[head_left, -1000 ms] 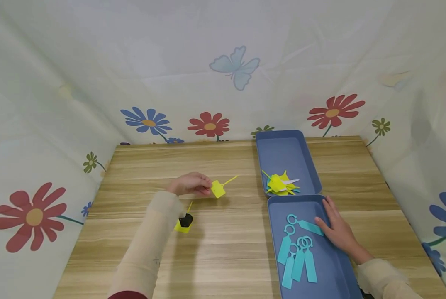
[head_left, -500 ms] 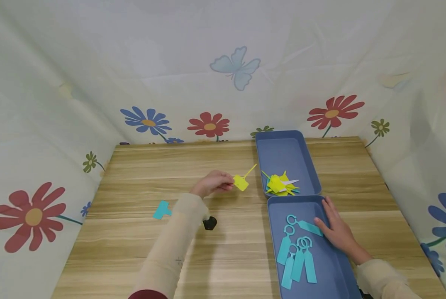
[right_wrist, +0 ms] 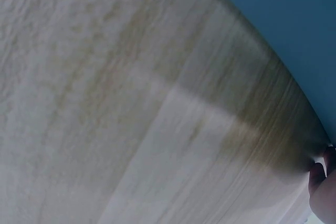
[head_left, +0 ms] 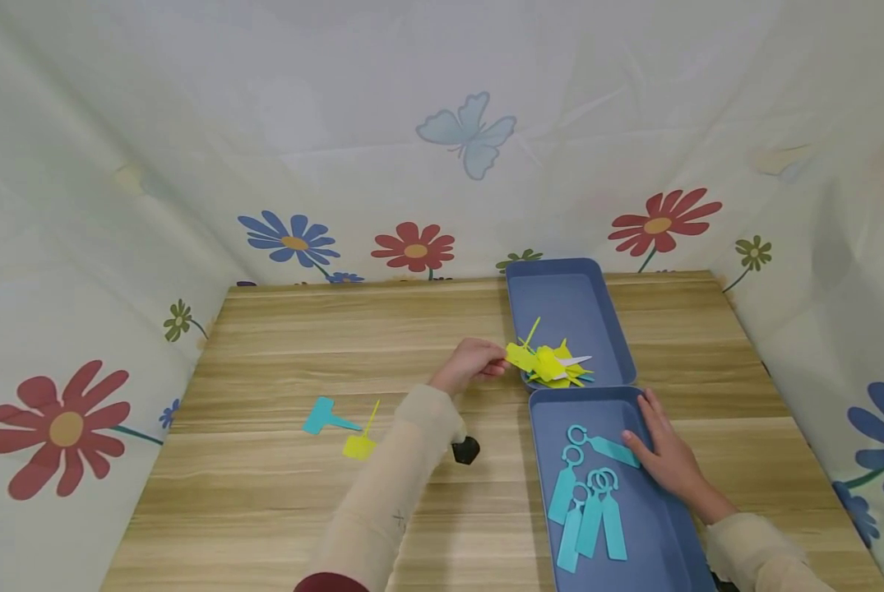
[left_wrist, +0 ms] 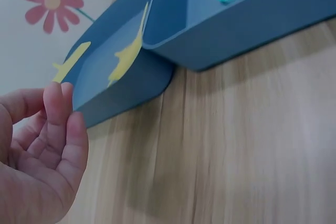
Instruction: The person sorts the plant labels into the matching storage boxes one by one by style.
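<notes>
My left hand (head_left: 474, 364) pinches a yellow T-shaped plant label (head_left: 520, 356) between thumb and fingertips, at the left rim of the far blue tray (head_left: 560, 300). In that tray's near end lies a pile of yellow, white and teal labels (head_left: 553, 366). The left wrist view shows the held label (left_wrist: 72, 62) beyond the fingertips (left_wrist: 76, 124). My right hand (head_left: 671, 456) rests on the right rim of the near blue tray (head_left: 664, 534), fingers fairly straight, thumb on the inner side. Several teal hook-ended tags (head_left: 592, 522) lie inside it.
Left on the wooden table (head_left: 286, 337) lie a teal T-shaped label (head_left: 321, 415) and a yellow one (head_left: 358, 447), partly beside my left sleeve (head_left: 393, 485). A black piece (head_left: 466, 450) shows at the left wrist. A flowered cloth (head_left: 338, 148) hangs behind the table.
My left hand has moved right, carrying the yellow label from above the table to the far tray's rim. The teal and yellow labels behind the sleeve have come into view. My right hand stays put.
</notes>
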The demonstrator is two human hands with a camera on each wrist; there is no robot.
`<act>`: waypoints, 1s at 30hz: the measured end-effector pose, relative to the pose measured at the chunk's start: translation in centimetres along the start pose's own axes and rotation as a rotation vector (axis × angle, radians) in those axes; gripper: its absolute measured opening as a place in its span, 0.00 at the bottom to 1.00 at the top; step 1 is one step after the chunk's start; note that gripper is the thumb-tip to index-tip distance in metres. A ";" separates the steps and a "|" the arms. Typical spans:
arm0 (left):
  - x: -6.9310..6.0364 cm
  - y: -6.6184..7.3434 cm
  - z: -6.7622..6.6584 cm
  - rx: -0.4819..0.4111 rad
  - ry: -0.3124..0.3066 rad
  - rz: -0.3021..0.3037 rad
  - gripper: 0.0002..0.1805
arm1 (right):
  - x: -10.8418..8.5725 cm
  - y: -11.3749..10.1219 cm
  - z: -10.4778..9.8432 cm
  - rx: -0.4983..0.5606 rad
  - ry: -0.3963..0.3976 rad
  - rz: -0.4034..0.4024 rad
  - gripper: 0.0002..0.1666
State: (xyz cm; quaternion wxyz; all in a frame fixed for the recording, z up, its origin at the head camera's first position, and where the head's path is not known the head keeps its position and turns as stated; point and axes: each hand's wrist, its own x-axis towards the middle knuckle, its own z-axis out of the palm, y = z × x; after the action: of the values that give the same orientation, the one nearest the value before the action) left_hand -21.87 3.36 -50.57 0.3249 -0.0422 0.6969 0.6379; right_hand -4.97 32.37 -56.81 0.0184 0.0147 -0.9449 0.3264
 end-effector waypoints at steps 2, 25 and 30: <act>0.2 0.0 0.9 -0.017 0.007 -0.005 0.13 | 0.0 0.0 0.0 -0.005 -0.002 0.005 0.42; 1.4 -1.8 8.2 0.069 0.189 -0.045 0.11 | 0.0 -0.1 0.0 0.003 -0.015 0.023 0.42; 1.2 -1.8 8.8 0.147 0.214 -0.050 0.13 | 0.0 0.0 -0.1 -0.003 -0.009 0.022 0.41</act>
State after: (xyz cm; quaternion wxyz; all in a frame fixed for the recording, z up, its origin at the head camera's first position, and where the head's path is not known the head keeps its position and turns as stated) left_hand -18.48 11.54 -52.55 0.2668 -0.1033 0.7713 0.5686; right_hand -4.98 32.40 -56.75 0.0105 0.0059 -0.9455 0.3253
